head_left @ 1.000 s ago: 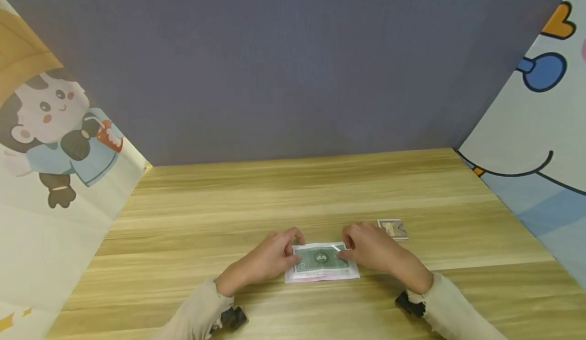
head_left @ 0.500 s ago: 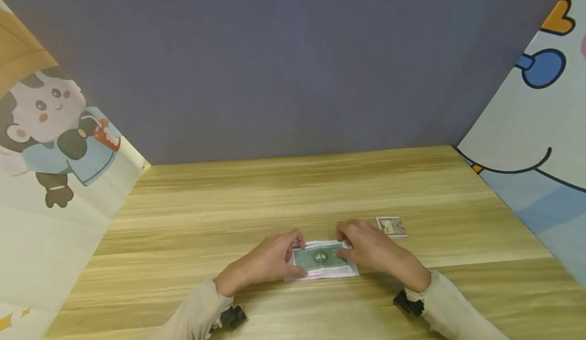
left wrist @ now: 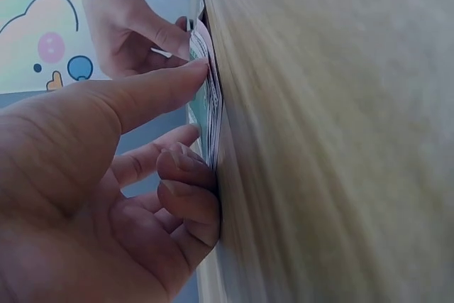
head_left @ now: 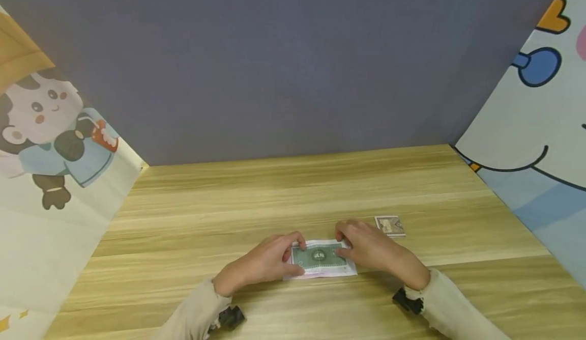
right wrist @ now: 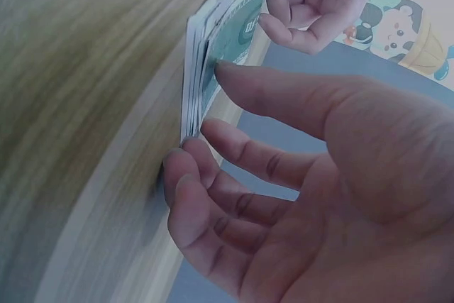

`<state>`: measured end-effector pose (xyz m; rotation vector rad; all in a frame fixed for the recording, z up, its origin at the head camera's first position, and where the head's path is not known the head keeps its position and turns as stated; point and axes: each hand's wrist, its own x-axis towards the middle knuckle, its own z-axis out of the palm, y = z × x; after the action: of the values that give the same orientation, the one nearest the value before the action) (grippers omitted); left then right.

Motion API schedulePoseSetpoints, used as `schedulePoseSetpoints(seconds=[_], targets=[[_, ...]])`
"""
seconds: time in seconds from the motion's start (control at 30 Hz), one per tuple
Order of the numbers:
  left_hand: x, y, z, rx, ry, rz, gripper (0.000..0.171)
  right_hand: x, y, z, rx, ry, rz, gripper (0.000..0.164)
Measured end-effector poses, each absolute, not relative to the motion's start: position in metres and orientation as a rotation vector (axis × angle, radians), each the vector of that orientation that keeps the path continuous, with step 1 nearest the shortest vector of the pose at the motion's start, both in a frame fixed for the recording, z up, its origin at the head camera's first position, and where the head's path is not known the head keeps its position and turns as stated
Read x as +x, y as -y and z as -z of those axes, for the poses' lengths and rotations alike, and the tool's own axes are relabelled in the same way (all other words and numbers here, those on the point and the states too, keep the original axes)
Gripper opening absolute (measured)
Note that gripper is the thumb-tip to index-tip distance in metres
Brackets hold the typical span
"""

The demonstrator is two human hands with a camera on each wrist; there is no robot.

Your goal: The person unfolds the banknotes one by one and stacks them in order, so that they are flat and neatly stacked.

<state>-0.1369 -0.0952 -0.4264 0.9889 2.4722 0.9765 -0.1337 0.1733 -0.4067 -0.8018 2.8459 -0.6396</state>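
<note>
A small stack of banknotes (head_left: pixel 319 264) lies flat on the wooden table, a green note on top and a white and pinkish edge showing beneath. My left hand (head_left: pixel 265 259) grips its left end, thumb at the near edge and index finger at the far edge. Over the right end, my right hand (head_left: pixel 373 247) pinches the stack, its thumb (right wrist: pixel 277 97) on the green face and other fingers curled at the edge. In the right wrist view, several layers of the stack (right wrist: pixel 225 30) fan slightly apart at the edge. Part of both ends is hidden by the fingers.
A small brown note (head_left: pixel 390 226) lies on the table (head_left: pixel 274 192) just beyond my right hand. A grey panel (head_left: pixel 293 75) rises at the table's back. Printed cartoon panels stand at the left (head_left: pixel 59 177) and right (head_left: pixel 494 126).
My left thumb has slid from the top of the green note to its near edge. The right index finger has moved slightly left; the stack's layers sit closer together.
</note>
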Motion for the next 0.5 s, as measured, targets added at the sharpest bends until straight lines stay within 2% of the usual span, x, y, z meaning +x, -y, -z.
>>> schedulePoseSetpoints(seconds=[0.3,0.5], targets=[[-0.1394,0.0976,0.4235,1.053,-2.464,-0.96,0.028,-0.1346,-0.1729,0.4035,-0.799,-2.834,0.627,0.023],[-0.1384,0.0954,0.4233,1.065,-2.447,-0.966,0.027,-0.1333,-0.1734,0.403,-0.802,-2.842,0.621,0.023]])
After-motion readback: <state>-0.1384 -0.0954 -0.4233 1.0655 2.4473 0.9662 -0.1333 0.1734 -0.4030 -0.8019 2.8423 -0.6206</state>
